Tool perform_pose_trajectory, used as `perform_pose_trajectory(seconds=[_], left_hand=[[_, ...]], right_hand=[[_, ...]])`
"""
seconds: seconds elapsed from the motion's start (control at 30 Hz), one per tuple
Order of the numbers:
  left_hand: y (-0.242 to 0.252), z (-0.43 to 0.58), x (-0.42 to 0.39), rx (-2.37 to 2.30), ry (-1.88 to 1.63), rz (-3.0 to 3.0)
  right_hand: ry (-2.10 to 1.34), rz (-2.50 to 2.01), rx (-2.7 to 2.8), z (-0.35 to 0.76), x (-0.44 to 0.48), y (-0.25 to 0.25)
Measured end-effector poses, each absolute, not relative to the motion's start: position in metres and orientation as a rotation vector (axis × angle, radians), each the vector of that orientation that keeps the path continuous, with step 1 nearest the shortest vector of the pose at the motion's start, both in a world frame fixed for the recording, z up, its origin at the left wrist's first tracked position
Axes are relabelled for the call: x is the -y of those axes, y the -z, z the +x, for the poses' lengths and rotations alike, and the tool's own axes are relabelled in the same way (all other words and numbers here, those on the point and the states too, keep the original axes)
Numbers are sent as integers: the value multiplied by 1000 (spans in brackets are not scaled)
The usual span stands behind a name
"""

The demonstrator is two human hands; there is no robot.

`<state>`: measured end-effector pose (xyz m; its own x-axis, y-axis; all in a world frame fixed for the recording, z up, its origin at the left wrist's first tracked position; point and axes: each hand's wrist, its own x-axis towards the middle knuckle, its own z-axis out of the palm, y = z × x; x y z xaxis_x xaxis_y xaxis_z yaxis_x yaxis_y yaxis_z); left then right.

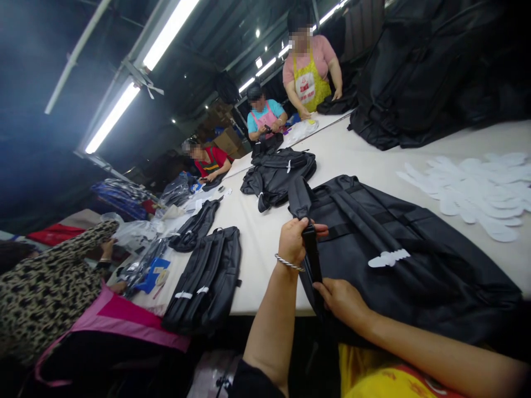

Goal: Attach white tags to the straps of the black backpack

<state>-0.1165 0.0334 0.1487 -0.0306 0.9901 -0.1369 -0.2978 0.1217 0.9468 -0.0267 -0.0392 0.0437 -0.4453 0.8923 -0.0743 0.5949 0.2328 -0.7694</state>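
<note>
A large black backpack (398,249) lies flat on the white table (352,155) in front of me. My left hand (293,240), with a silver bangle at the wrist, is closed around a black strap (312,249) at the bag's near left edge. My right hand (342,298) pinches the same strap lower down, near the table's front edge. The strap runs taut between the two hands. A white paper piece (389,257) rests on the bag's back panel.
Several white paper cut-outs (477,190) lie at the right. More black bags (276,171) (207,282) lie on the table, with a tall pile (431,66) behind. A person in a leopard-print sleeve (45,287) sits at my left; three other workers stand farther along.
</note>
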Motion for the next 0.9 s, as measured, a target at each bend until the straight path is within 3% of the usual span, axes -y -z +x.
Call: perform_pose_trajectory(seconds=[0.2, 0.5, 0.77, 0.9], left_hand=[[-153, -119, -48, -1176, -1285, 835], [-134, -114, -59, -1251, -1177, 847], [-136, -100, -42, -1136, -1076, 849], [-127, -88, -32, -1125, -1076, 943]], right_hand=[[-1020, -1306, 2155, -23, 32, -44], [-1446, -1122, 2110, -4, 7, -33], [-1743, -1118, 1246, 33, -63, -99], [-1946, -1053, 1080, 32, -86, -119]])
